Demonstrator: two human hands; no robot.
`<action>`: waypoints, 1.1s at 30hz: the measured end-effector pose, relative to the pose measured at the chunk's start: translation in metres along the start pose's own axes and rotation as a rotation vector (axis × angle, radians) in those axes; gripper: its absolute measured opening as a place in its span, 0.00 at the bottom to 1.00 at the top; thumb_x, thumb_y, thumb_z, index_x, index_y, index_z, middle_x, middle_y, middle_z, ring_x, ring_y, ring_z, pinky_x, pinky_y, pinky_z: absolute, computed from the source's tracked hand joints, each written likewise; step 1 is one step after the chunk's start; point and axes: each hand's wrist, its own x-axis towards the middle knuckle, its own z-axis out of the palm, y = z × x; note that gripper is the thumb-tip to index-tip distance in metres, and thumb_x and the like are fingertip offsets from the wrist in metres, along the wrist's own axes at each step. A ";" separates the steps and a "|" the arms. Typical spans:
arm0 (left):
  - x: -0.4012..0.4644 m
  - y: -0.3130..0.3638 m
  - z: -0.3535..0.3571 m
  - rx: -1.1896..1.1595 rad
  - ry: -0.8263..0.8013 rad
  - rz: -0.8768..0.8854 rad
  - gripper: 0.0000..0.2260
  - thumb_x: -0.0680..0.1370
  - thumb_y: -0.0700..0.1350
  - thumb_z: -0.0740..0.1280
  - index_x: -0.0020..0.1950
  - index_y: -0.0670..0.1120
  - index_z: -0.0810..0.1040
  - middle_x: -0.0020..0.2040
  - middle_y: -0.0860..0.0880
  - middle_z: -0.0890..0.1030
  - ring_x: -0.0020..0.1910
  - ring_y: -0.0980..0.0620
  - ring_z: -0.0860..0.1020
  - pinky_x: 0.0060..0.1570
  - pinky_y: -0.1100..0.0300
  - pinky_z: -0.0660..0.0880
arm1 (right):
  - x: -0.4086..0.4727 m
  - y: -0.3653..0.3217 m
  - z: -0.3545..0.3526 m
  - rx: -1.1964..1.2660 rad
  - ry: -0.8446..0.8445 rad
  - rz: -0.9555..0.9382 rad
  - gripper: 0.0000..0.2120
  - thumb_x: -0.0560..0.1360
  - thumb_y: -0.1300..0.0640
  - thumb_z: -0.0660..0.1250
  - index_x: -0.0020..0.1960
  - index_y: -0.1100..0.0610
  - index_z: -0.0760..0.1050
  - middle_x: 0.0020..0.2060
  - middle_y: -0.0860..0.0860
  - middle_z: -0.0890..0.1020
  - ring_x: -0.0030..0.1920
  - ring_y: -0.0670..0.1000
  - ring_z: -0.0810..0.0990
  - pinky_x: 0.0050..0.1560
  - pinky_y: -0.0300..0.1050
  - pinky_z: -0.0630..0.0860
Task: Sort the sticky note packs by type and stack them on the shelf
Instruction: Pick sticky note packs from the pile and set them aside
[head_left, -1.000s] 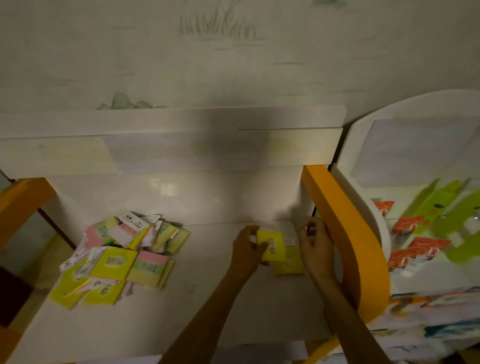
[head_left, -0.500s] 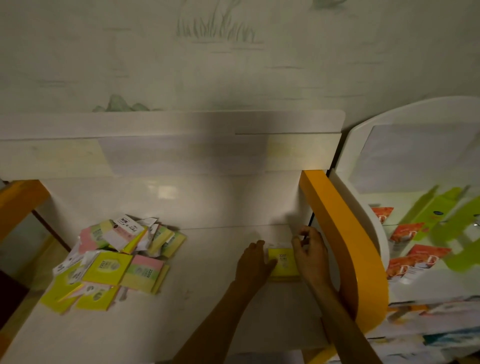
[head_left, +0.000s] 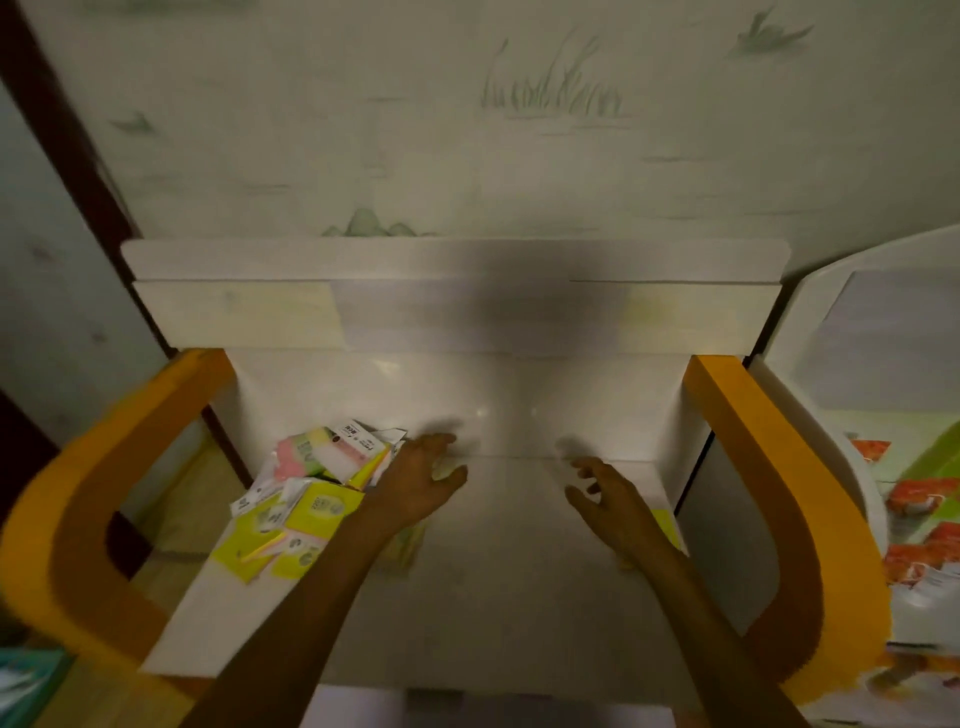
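Loose heap of sticky note packs (head_left: 306, 499) left on the shelf (head_left: 519, 597), mostly yellow, seemingly

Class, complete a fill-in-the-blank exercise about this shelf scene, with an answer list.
1. The loose pile of packs lies on the ____ part of the shelf.
2. The left hand reaches toward the ____.
3. The right hand holds ____.
4. The shelf's curved side panels are coloured ____.

Answers: left; pile; nothing; orange

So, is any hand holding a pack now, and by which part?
Nothing is held. The left hand is open, reaching toward the pile; the right hand is open over the shelf, beside the yellow stack.
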 end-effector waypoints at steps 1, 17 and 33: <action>-0.002 -0.010 -0.014 0.013 0.004 -0.008 0.22 0.75 0.48 0.70 0.68 0.45 0.72 0.63 0.46 0.76 0.62 0.48 0.73 0.61 0.60 0.68 | 0.001 -0.009 0.008 -0.004 -0.006 -0.015 0.18 0.76 0.50 0.66 0.65 0.49 0.70 0.56 0.47 0.76 0.51 0.48 0.75 0.49 0.41 0.73; -0.035 -0.137 -0.126 0.036 0.025 -0.134 0.29 0.70 0.51 0.75 0.68 0.44 0.71 0.63 0.44 0.76 0.60 0.46 0.75 0.57 0.56 0.73 | 0.008 -0.123 0.118 -0.067 -0.047 -0.109 0.20 0.77 0.50 0.65 0.67 0.49 0.67 0.58 0.47 0.74 0.54 0.47 0.74 0.53 0.42 0.72; -0.043 -0.148 -0.094 0.113 -0.054 -0.358 0.29 0.65 0.54 0.78 0.60 0.43 0.74 0.57 0.45 0.79 0.54 0.46 0.78 0.47 0.57 0.73 | 0.004 -0.125 0.136 -0.125 -0.052 -0.063 0.19 0.77 0.51 0.64 0.67 0.50 0.67 0.59 0.49 0.75 0.52 0.48 0.75 0.51 0.42 0.74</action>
